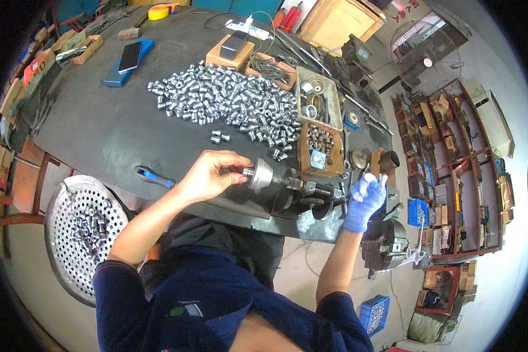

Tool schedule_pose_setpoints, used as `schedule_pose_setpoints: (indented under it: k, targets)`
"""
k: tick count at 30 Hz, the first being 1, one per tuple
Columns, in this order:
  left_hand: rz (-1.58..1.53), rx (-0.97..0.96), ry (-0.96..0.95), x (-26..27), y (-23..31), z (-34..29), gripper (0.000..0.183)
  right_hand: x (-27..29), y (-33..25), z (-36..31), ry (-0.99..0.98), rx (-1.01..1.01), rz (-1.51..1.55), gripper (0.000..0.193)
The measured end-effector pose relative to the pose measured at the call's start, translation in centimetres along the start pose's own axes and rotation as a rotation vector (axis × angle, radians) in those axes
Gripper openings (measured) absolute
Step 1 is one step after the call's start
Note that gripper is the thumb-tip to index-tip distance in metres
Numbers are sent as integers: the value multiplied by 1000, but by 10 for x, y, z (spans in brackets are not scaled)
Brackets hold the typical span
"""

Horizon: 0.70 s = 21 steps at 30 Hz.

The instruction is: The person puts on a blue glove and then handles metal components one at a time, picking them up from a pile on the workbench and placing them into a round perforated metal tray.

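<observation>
My bare left hand [211,176] pinches a small shiny metal fitting [248,172] between thumb and fingers. The fitting sits against the face of a silvery cone-shaped head [261,175] at the left end of a dark bench-mounted fixture [311,192]. At the fixture's other end is my right hand [365,198], in a blue-and-white glove with its fingers curled. What it grips is hidden by the glove. Beyond my left hand lies a large heap of similar metal fittings [223,100], with several loose ones [219,136] just in front of it.
A wooden box of small parts [321,167] and a clear plastic tray [336,111] stand behind the fixture. A blue-handled tool [154,176] lies near the bench edge. At lower left is a perforated metal basin [58,234] holding fittings. A bench vise [387,240] is at right.
</observation>
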<state>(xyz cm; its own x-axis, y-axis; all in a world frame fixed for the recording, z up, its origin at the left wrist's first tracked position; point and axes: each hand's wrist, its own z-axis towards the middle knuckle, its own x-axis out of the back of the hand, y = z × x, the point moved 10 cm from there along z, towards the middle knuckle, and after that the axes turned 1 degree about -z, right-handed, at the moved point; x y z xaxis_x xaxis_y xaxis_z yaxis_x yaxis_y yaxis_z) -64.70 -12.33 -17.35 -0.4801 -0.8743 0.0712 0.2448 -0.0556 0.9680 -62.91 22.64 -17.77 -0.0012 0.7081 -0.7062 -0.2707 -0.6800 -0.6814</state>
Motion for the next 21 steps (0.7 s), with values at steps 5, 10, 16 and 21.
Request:
schedule_pose_setpoints:
  k: [5, 10, 16, 21]
  targets:
    - [144, -72, 55, 4, 12, -1, 25, 54, 39, 32, 40, -77, 72, 44]
    - [-57, 28, 47, 4, -1, 0, 26, 108, 64, -10, 447, -25, -395, 41]
    - [-137, 50, 34, 1, -12, 4, 23, 69, 60, -83, 244, -196, 17, 49]
    - [-200, 132, 33, -1, -20, 4, 21, 62, 35, -87, 143, -91, -59, 48]
